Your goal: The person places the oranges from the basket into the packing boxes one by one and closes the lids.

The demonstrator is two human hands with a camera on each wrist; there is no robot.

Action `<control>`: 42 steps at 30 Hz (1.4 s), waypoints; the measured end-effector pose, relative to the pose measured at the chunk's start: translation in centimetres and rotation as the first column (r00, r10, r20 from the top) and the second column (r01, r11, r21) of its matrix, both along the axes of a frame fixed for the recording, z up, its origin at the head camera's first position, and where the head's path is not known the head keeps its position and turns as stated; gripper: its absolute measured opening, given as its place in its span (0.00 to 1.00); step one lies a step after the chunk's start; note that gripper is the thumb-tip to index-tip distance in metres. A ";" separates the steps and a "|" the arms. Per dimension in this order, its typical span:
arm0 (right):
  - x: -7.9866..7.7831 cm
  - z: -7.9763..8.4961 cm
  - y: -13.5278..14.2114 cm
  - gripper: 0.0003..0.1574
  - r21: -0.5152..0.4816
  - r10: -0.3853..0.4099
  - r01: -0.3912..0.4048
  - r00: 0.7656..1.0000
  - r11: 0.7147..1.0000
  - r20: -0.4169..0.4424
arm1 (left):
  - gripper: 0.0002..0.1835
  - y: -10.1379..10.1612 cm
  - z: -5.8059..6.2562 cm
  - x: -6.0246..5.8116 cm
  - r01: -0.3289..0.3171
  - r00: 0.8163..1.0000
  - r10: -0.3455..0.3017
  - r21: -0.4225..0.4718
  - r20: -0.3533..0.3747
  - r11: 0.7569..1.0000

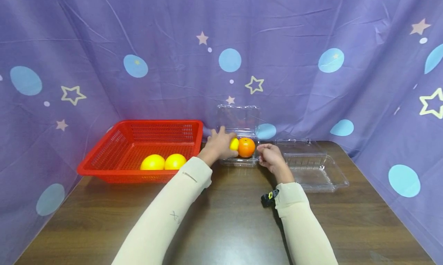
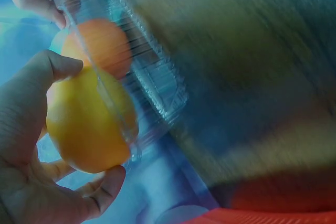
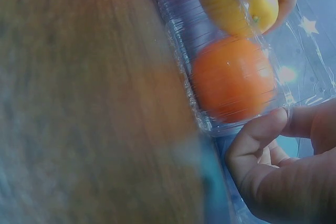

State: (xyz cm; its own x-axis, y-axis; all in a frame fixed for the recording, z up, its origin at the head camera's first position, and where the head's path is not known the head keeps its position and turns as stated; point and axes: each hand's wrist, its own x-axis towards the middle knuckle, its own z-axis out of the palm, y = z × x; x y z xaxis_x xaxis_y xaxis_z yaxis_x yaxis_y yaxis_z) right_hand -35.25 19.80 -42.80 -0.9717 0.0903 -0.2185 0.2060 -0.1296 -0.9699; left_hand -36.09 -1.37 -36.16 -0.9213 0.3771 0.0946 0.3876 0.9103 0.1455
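Observation:
My left hand [image 1: 220, 145] grips a yellow lemon [image 2: 89, 124], fingers and thumb curved round its sides, at the left half of a clear plastic clamshell box [image 1: 238, 162]. Beside the lemon, inside the box, sits an orange [image 1: 246, 147]; the two fruits look to be touching or nearly so. The box's lid [image 1: 238, 117] stands raised at the back. At the right end of the box, my right hand [image 1: 273, 160] pinches the rim between thumb and forefinger [image 3: 257, 135]. Part of the lemon is hidden by the left hand in the head view.
To the left stands a red plastic basket [image 1: 121, 175] with two more lemons [image 1: 152, 162] near its front wall. A second clear clamshell box [image 1: 311, 176] lies open on the right of the wooden table [image 1: 225, 219]. A purple curtain [image 1: 294, 95] hangs behind.

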 end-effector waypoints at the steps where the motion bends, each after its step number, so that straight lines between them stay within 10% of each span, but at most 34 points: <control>1: 0.0 0.0 0.0 0.06 -0.001 0.003 -0.003 1.000 1.000 0.000 | 0.38 0.1 -0.1 0.0 0.000 1.000 0.000 0.000 0.004 1.000; 42: 0.0 -0.1 0.2 0.09 -0.014 0.008 -0.008 1.000 1.000 0.001 | 0.23 -0.2 -0.5 -0.2 0.192 0.975 -0.194 0.030 0.112 0.981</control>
State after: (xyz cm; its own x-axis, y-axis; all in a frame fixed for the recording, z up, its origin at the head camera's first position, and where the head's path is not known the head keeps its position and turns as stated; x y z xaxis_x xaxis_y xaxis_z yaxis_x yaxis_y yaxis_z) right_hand -35.20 20.03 -42.93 -0.9722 0.0791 -0.2205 0.2079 -0.1418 -0.9678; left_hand -36.26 -1.52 -36.65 -0.8362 0.5484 0.0020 0.5359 0.8165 0.2148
